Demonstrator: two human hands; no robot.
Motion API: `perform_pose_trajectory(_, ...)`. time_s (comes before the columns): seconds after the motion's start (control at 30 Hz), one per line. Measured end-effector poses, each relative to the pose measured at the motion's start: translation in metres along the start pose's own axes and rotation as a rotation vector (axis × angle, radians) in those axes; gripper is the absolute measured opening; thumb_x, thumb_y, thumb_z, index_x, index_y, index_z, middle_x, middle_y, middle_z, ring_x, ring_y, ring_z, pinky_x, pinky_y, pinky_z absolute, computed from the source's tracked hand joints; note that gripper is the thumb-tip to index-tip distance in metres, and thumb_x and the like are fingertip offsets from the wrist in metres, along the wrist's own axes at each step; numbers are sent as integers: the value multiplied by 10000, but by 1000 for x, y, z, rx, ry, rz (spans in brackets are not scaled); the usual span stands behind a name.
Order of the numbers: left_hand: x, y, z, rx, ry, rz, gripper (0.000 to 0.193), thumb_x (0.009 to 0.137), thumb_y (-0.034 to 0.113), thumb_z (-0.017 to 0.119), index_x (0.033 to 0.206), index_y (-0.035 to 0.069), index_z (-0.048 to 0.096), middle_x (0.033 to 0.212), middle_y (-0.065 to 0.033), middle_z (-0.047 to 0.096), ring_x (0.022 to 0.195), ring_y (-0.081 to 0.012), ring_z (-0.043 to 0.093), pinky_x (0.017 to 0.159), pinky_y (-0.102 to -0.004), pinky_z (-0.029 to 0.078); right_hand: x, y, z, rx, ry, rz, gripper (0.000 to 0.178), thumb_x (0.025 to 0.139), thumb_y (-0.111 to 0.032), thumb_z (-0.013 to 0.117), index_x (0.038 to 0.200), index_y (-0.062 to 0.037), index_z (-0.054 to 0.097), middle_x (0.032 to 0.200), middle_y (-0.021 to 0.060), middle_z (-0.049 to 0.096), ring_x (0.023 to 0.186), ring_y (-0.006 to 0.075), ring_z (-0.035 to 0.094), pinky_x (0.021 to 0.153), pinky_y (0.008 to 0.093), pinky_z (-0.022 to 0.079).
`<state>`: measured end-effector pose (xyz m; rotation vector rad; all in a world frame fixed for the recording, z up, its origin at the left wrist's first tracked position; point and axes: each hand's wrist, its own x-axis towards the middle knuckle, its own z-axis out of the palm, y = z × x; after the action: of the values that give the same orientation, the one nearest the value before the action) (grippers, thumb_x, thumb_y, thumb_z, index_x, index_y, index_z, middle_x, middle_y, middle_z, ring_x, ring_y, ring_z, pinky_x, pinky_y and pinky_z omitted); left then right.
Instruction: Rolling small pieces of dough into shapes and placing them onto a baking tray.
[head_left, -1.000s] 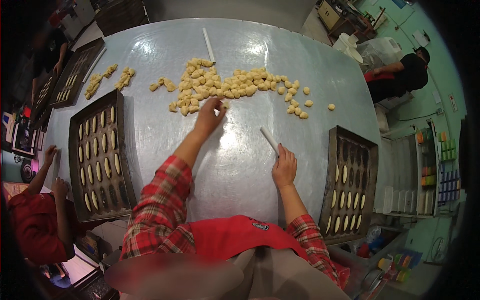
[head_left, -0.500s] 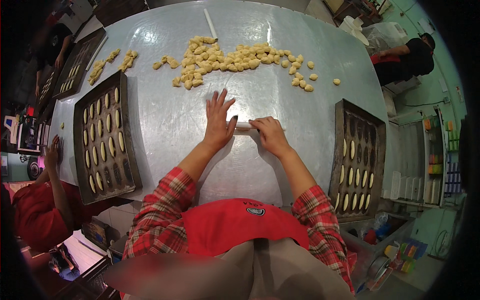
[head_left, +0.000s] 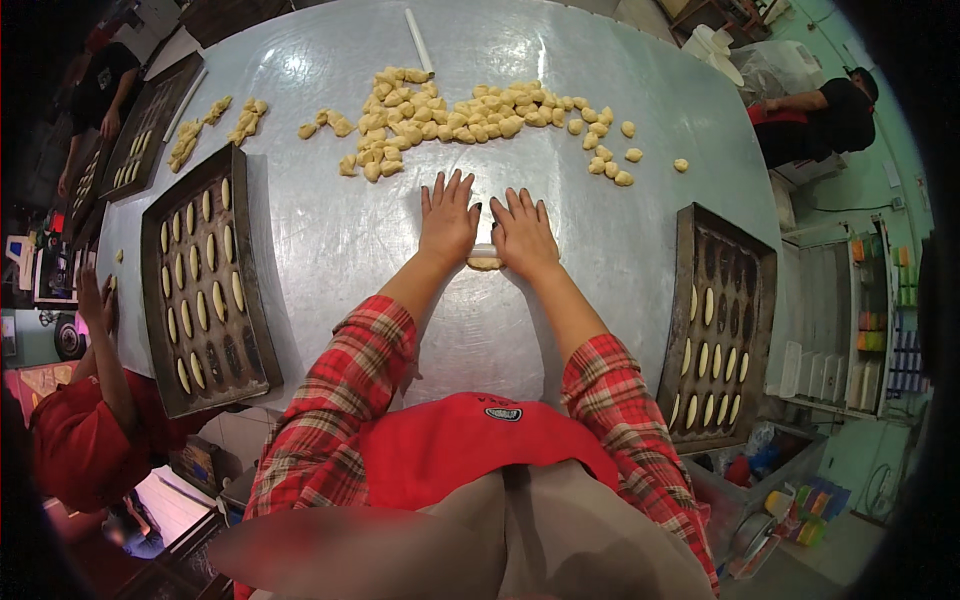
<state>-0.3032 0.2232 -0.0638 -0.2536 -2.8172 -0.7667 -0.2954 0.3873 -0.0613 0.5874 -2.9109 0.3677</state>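
My left hand (head_left: pixel 447 225) and my right hand (head_left: pixel 526 238) lie flat on a slim white rolling pin (head_left: pixel 482 250), palms down and fingers stretched forward. Its middle shows in the gap between them, while both ends are hidden under the palms. A flattened piece of dough (head_left: pixel 486 265) peeks out just on the near side of the pin, touching the steel table (head_left: pixel 350 250). Beyond my fingertips spreads a heap of pale yellow dough lumps (head_left: pixel 480 122), with loose ones scattered to the right.
Dark baking trays with rows of slender dough rolls stand at the left (head_left: pixel 262 350) and right (head_left: pixel 683 290). Another white rod (head_left: pixel 419 42) lies at the far side. One co-worker's hand (head_left: pixel 95 302) rests at the left edge; people in black stand at far left and right (head_left: pixel 835 110).
My right hand has let go of the pin's right end and now lies flat across it, closer to my left hand. A flattened dough edge now shows below the pin.
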Motion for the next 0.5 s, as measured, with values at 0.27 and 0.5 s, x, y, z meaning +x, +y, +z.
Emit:
perform_pose_trajectory(0.27, -33, 4, -16, -28, -49, 11, 518, 959, 327, 497, 1419, 105, 408, 1504, -127, 363, 1427, -350, 248, 1155, -565, 136, -37, -23, -13, -27, 11, -19, 584, 874, -265, 506, 1420, -76, 423, 1520, 181, 320, 1446, 357, 210, 1164, 550, 136)
perform_pose_trajectory(0.5, -55, 7, -21, 75, -61, 183, 567, 900, 311, 570, 1392, 62, 439, 1500, -137, 367, 1397, -360, 303, 1128, -577, 203, -68, -30, -11, 74, -5, -29, 612, 850, -265, 549, 1392, -5, 437, 1498, 223, 334, 1430, 379, 235, 1158, 554, 137)
